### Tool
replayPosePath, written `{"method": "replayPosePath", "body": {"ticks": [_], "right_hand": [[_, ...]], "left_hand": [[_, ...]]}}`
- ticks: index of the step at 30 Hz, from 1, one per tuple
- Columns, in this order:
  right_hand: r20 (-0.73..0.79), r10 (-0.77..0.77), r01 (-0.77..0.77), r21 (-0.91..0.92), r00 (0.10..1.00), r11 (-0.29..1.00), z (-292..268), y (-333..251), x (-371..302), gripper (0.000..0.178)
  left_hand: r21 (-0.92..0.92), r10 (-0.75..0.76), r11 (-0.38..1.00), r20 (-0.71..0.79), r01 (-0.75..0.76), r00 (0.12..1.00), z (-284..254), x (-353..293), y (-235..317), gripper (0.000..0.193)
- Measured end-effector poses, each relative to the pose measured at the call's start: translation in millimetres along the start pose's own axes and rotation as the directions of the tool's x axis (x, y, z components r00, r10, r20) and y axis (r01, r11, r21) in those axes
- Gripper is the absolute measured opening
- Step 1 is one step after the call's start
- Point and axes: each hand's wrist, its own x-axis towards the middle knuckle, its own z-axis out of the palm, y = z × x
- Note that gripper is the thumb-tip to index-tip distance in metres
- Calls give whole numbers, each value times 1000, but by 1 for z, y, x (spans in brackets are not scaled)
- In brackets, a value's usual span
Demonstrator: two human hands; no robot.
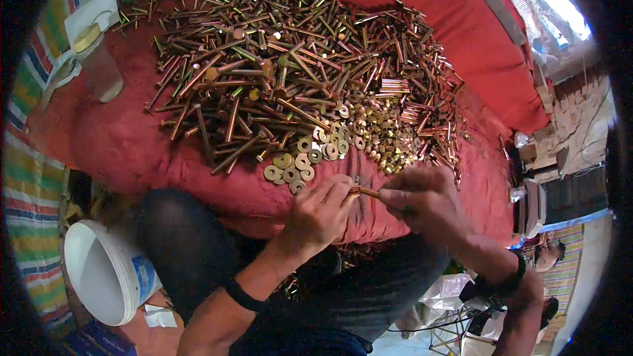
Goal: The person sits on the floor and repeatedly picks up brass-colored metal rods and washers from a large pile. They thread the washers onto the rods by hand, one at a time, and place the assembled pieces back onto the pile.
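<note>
Both my hands meet over the near edge of the red cloth. A copper-coloured bolt lies level between them. My left hand pinches its left end, and the fingers hide part of it. On the other end, the fingers of my right hand are closed, slightly blurred. Just beyond my left hand are flat round washers in a loose heap. Small brassy nuts are piled past my right hand. Behind them spreads a large heap of long bolts, lying in all directions.
The red cloth covers the raised work surface. A jar with a yellowish lid stands at its far left. Below on the left is a white bucket, tipped toward me. A dark-trousered knee sits beside it. Another person shows at far right.
</note>
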Motion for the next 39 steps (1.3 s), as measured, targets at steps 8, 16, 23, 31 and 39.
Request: {"method": "replayPosePath", "body": {"ticks": [8, 16, 23, 31, 39], "right_hand": [[-231, -539, 448, -349, 810, 823, 1, 20, -19, 28], [-367, -356, 396, 38, 859, 917, 19, 25, -27, 13], [-393, -183, 309, 286, 901, 907, 12, 24, -24, 28], [-469, -349, 471, 170, 811, 866, -21, 19, 30, 32], [-367, -369, 501, 388, 854, 774, -2, -34, 106, 59]], "left_hand": [[-63, 7, 998, 39, -5, 999, -5, 1, 2, 22], [-77, -37, 996, 93, 45, 995, -8, 3, -2, 21], [-115, -25, 993, 94, 35, 995, -7, 5, -7, 14], [-69, -40, 996, 174, 52, 984, -8, -1, -5, 19], [-50, -27, 998, 243, 41, 970, 9, -8, -16, 21]]}}
